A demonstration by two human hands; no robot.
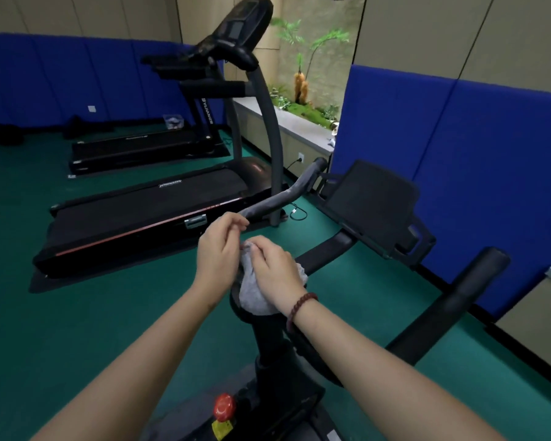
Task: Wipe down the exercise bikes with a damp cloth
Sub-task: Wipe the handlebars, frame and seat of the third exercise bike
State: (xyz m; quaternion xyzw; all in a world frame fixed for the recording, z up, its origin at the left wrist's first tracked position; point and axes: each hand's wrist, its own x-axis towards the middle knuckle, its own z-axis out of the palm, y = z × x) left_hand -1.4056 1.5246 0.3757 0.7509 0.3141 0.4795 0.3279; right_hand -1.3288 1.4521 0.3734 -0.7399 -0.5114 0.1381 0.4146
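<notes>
Grey damp cloth (255,294) lies bunched on the exercise bike (268,361) where the handlebar stem meets the bars, pressed under the right hand (275,265), whose fingers (257,246) curl down onto it. Just beside, the left hand (218,249) pinches the cloth's upper edge. Wiping looks barely begun: farther off, handlebars (280,198) and console (371,202) await.

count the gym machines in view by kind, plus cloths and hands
treadmills: 2, near one, far one
exercise bikes: 1
cloths: 1, grey cloth, on the bike's handlebar centre
hands: 2, left hand, right hand; both on the cloth
total: 6
</notes>
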